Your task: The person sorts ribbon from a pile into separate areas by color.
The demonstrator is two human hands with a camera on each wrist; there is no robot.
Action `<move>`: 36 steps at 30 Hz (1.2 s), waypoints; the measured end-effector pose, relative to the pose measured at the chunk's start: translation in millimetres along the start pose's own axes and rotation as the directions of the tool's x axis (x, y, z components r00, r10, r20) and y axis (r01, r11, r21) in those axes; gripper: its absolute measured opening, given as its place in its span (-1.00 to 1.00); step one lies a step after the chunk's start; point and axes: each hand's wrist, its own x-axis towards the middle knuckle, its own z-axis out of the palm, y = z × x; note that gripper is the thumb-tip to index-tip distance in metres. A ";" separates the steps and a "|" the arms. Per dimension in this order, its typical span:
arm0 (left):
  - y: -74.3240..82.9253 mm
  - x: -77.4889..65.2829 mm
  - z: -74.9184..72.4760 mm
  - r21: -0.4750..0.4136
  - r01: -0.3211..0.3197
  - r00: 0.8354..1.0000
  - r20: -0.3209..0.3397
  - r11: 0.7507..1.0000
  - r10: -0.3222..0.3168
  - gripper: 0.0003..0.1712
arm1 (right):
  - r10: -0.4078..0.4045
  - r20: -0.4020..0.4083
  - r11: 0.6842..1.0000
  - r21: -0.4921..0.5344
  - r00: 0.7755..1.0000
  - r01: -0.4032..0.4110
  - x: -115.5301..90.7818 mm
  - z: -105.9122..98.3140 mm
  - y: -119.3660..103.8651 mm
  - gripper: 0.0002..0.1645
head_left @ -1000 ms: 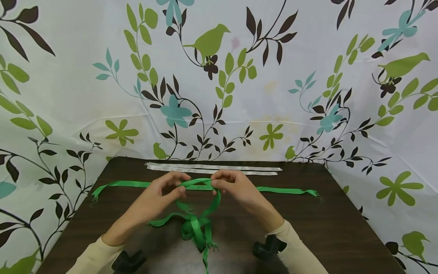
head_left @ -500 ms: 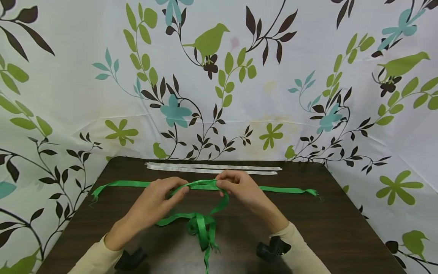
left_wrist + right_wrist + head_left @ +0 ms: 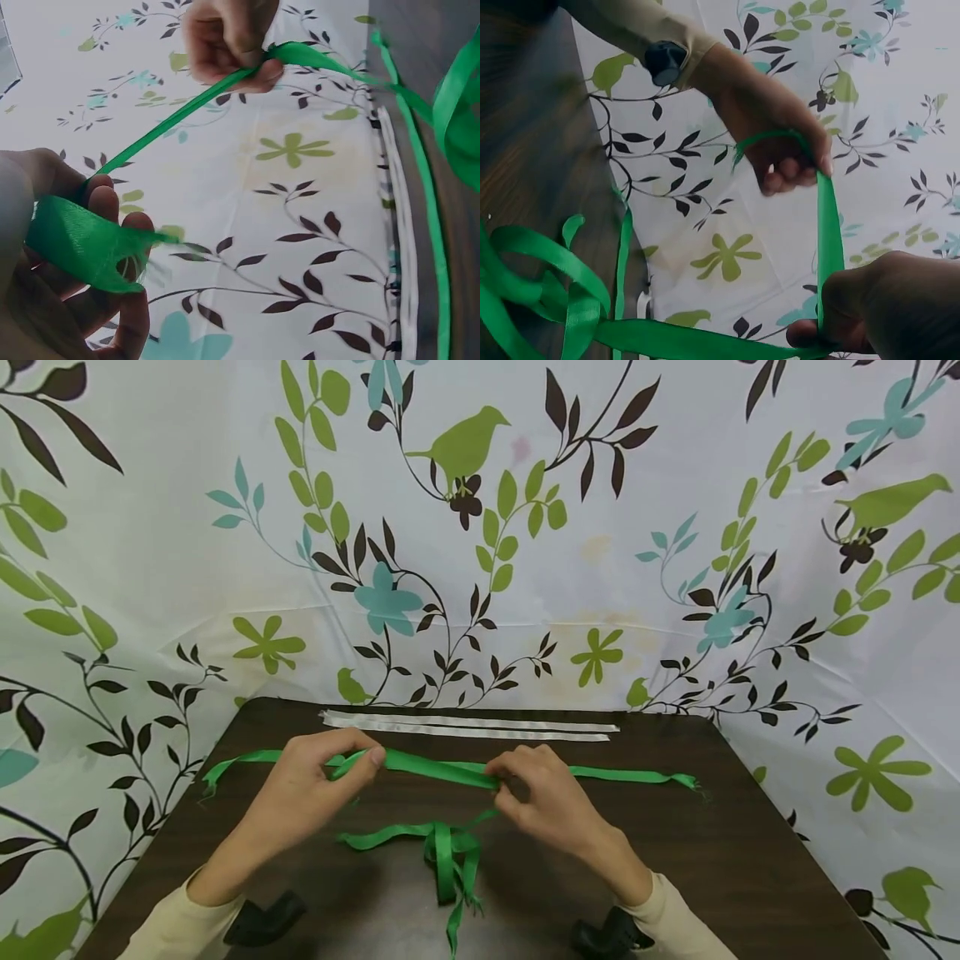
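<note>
A green ribbon (image 3: pixel 435 767) is stretched between my two hands above the table. My left hand (image 3: pixel 303 785) pinches it near one end between thumb and fingers; in the left wrist view the frayed ribbon end (image 3: pixel 82 244) hangs over the curled fingers. My right hand (image 3: pixel 555 802) pinches the same ribbon further along. From there it runs down to a loosely coiled heap of ribbon (image 3: pixel 445 864) on the table, as the right wrist view shows. Behind the hands, a separate length of green ribbon (image 3: pixel 626 774) lies straight across the table, partly covered by them.
Two white ribbon strips (image 3: pixel 480 727) lie side by side along the far edge of the dark wooden table (image 3: pixel 675 860). Beyond it hangs a white cloth (image 3: pixel 585 577) printed with leaves and birds. Dark devices (image 3: pixel 266 920) sit at both wrists.
The small loop of ribbon between the hands has straightened into a taut span. My left hand moved left, my right hand right and slightly nearer, so they are further apart.
</note>
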 end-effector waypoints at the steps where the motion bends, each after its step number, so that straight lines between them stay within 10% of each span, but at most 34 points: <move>1: 1.0 0.1 -2.3 -0.002 0.004 1.000 -0.008 1.000 -0.004 -0.80 | 0.026 0.010 1.000 0.009 1.000 -0.026 -1.8 -0.8 1.6 -0.73; 8: 0.4 2.0 -19.2 0.043 0.054 0.995 -0.083 0.998 -0.050 -0.79 | 0.221 0.183 0.946 0.200 0.958 -0.256 -22.9 -8.4 22.0 -0.71; 14: -25.5 8.0 -37.4 0.053 0.208 0.974 -0.098 0.977 -0.202 -0.74 | 0.338 0.383 0.747 0.447 0.860 -0.492 -47.5 -24.9 49.2 -0.83; 22: -87.5 6.9 -45.8 0.045 0.342 0.939 0.027 0.939 -0.343 -0.63 | 0.422 0.400 0.582 0.568 0.814 -0.581 -81.4 -47.4 83.2 -0.76; 28: -104.5 2.4 -54.3 0.063 0.402 0.914 0.029 0.914 -0.404 -0.59 | 0.487 0.382 0.559 0.555 0.785 -0.616 -103.1 -67.5 96.9 -0.72; 36: -113.9 -3.8 -69.6 0.164 0.471 0.871 0.073 0.867 -0.486 -0.50 | 0.637 0.338 0.490 0.515 0.693 -0.703 -134.0 -86.3 115.8 -0.63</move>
